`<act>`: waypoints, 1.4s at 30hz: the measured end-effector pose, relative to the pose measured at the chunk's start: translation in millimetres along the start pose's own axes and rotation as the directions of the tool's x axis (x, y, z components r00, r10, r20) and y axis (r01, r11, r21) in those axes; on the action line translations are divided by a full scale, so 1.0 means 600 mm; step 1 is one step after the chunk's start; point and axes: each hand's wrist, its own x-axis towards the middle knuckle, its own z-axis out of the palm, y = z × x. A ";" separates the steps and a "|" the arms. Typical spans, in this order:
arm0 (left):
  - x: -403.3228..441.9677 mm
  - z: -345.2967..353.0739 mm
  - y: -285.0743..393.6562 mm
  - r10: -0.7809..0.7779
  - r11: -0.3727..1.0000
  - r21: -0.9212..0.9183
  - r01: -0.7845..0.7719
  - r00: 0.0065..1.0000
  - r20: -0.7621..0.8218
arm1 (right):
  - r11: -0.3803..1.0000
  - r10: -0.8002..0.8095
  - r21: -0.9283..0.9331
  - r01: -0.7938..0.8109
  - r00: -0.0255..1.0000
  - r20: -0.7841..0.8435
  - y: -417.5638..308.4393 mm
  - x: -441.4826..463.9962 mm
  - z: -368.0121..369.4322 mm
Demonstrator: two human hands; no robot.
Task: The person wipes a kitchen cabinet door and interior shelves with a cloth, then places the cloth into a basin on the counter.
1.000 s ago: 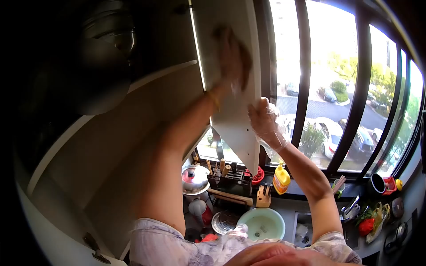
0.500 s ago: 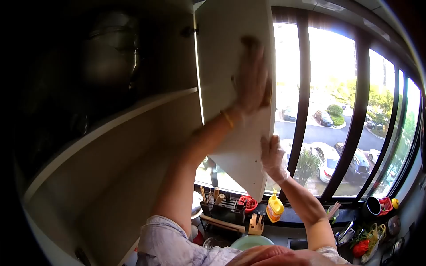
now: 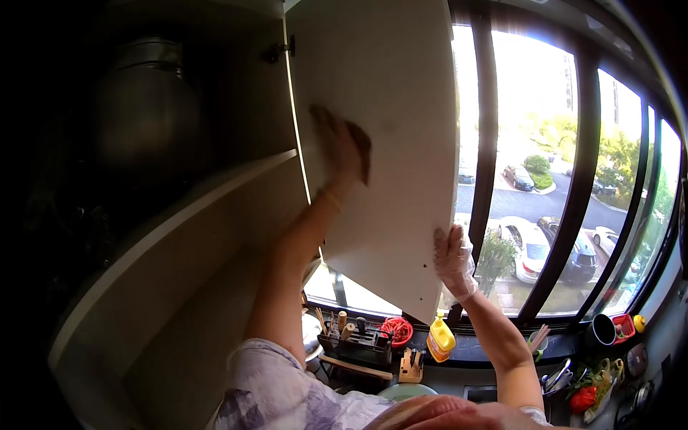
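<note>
A white cabinet door (image 3: 401,172) stands swung open in front of the window. High on its inner face, my left hand (image 3: 342,152) presses a brown cloth (image 3: 360,147) against the panel; the hand is blurred by motion, and part of the cloth is hidden under it. A yellowish band circles that wrist. Lower down, my right hand (image 3: 453,264), in a clear plastic glove, grips the door's outer edge, with its fingers bent over the inner face.
The open cabinet (image 3: 208,287) has a shelf (image 3: 193,208) and a large, dim container (image 3: 147,107) above it. Below are a yellow bottle (image 3: 441,340), a knife block (image 3: 411,367), a dark rack (image 3: 355,345), a red basket (image 3: 396,331) and a black pot (image 3: 600,330).
My left hand and the cloth have moved left and down across the door toward its hinge side. My right hand still holds the edge, and the door appears slightly wider in view.
</note>
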 end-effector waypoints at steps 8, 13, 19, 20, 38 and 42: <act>0.090 0.041 0.192 0.535 0.775 0.239 -0.585 0.809 0.244 | 0.999 -0.037 -0.034 0.038 0.999 0.034 0.086 -0.008 0.020; 0.329 0.091 0.131 0.086 0.886 -0.462 -0.026 0.990 0.108 | 0.836 -0.443 -0.355 0.419 0.896 0.014 0.083 -0.012 0.014; 0.329 0.023 -0.045 -0.160 0.971 -0.158 0.177 0.980 0.115 | 0.997 0.069 -0.037 -0.063 0.976 0.208 0.063 -0.017 0.003; 0.306 0.005 -0.074 -0.176 0.976 -0.108 0.188 0.978 0.110 | 0.997 -0.042 -0.054 0.048 0.993 0.106 0.049 -0.018 0.001; -0.545 -0.191 -0.125 -0.676 0.737 -0.130 0.664 0.726 -0.126 | 0.765 -0.510 -0.467 0.444 0.860 -0.018 0.084 -0.017 0.036; -0.514 -0.173 -0.108 -0.704 0.699 0.023 0.714 0.694 -0.153 | 0.780 -0.453 -0.481 0.400 0.891 0.007 0.100 -0.019 0.042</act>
